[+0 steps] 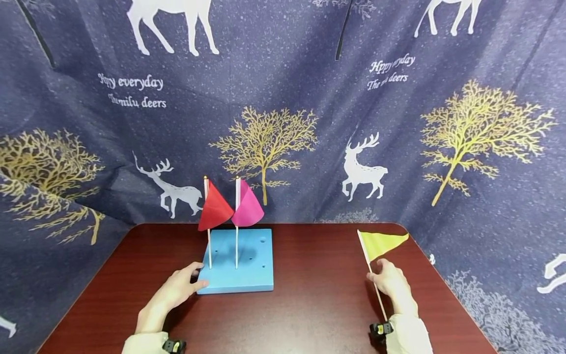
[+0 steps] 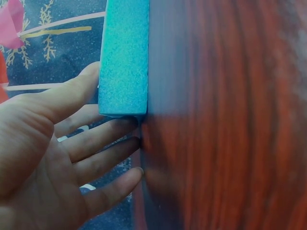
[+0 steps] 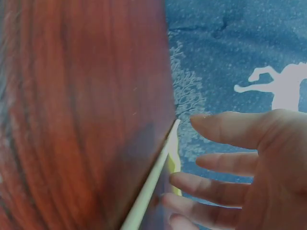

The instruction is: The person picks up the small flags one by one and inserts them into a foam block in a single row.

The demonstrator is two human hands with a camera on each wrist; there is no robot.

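My left hand (image 1: 177, 285) is at the near left corner of a blue board (image 1: 247, 282), its thumb over the top and its loosely spread fingers (image 2: 103, 165) beside the left edge. A red flag (image 1: 215, 209) and a pink flag (image 1: 248, 210) stand upright on white sticks in the board. On the right, a yellow triangular flag (image 1: 381, 243) lies on the table with its thin stick (image 3: 148, 189) pointing toward me. My right hand (image 1: 391, 280) hovers over that stick, fingers apart. In the right wrist view its thumb and fingers are not closed around the stick.
Several small holes show in the board's top. The dark red wooden table (image 1: 318, 295) reaches back to a blue curtain (image 1: 283, 73) printed with deer and trees. The yellow flag lies near the table's right edge.
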